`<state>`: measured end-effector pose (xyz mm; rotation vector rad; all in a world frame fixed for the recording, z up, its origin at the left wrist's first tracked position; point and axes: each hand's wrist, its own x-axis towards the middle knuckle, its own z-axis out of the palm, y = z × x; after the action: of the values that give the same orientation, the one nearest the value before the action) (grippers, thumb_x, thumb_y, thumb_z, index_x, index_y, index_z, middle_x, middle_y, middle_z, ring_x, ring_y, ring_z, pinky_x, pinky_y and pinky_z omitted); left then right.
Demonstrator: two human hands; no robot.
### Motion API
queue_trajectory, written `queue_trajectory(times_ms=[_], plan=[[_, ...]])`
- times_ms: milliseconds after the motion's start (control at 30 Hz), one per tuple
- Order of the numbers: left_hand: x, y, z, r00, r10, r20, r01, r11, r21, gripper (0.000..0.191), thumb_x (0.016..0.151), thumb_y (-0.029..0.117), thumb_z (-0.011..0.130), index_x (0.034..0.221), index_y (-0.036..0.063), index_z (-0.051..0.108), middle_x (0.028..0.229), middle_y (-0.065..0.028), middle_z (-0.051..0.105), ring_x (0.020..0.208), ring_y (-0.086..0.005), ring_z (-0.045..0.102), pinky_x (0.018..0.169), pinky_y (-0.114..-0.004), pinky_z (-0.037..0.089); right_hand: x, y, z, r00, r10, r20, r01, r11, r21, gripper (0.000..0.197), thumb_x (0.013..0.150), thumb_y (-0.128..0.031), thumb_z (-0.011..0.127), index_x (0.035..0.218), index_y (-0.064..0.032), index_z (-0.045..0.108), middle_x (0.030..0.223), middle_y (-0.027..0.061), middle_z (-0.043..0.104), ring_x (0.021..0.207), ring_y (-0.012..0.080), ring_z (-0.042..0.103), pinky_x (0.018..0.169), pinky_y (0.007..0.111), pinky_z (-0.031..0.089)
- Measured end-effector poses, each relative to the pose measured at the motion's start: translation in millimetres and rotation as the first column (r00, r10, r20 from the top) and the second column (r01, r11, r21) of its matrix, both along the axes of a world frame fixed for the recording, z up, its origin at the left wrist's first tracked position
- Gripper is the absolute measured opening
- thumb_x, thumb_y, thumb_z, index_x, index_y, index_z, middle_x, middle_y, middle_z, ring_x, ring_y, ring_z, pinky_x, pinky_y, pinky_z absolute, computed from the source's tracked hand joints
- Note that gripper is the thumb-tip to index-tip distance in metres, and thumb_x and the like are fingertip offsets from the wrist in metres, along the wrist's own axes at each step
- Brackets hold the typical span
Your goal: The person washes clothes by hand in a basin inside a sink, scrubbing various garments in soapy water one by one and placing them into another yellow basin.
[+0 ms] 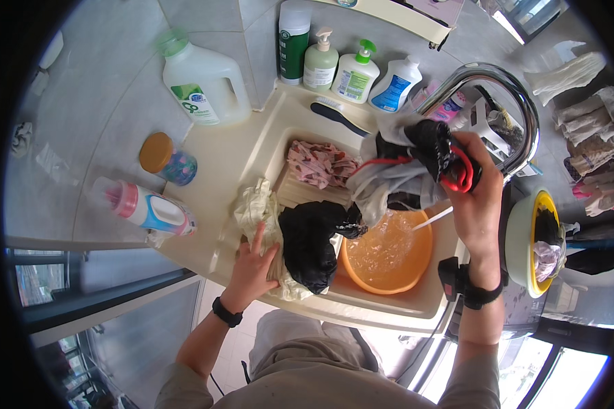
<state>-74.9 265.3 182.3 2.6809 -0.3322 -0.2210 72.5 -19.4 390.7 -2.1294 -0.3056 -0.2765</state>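
Observation:
My right hand [475, 204] is raised over the right side of the laundry sink, gripping a grey and black garment with red trim [404, 166] in a bunch. The garment hangs above an orange plastic basin [424, 255], where a stream of water runs in and bubbles. My left hand [253, 260], fingers spread, rests on a crumpled cream garment [258, 209] at the sink's left edge. Beside it lies a wet-looking black garment [309, 245], which reaches to the basin's rim. A pink patterned cloth [321, 162] is heaped on the washboard [294, 194] behind.
A chrome faucet [527, 112] arches over the right. Pump bottles [358, 76] and a scrubbing brush [340, 117] sit along the back ledge. At left are a large detergent jug [204, 76], a lidded jar [174, 163] and another bottle [153, 209]. A tub of clothes [519, 245] stands right.

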Motion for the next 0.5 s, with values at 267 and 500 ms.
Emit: queue_trajectory(times_ms=[267,500], plan=[[-5,0,0,0.999,0.045,-0.018,-0.046,0.999,-0.012,0.084,0.045,0.016,0.088,0.122,0.0109,0.055,0.154,-0.0176,0.012,0.107,-0.0402,0.048,0.092,-0.047,0.047,42,64,-123,0.935,0.309,-0.174,-0.319,0.947,-0.034,0.081,0.065,-0.004,0.078,0.135,-0.0085,0.036,0.132,0.0201,0.048,0.116,0.0369,0.053,0.096,0.04,0.046],[-6,-2,0,0.999,0.042,-0.025,-0.041,0.998,0.039,0.082,0.046,0.019,0.088,0.121,0.0118,0.056,0.153,-0.0169,0.014,0.108,-0.0396,0.048,0.093,-0.048,0.045,-53,50,-254,0.973,0.23,0.011,-0.133,0.599,-0.79,0.047,0.073,-0.014,0.062,0.118,-0.0062,0.052,0.096,0.0082,0.052,0.092,0.0236,0.052,0.074,0.036,0.042]])
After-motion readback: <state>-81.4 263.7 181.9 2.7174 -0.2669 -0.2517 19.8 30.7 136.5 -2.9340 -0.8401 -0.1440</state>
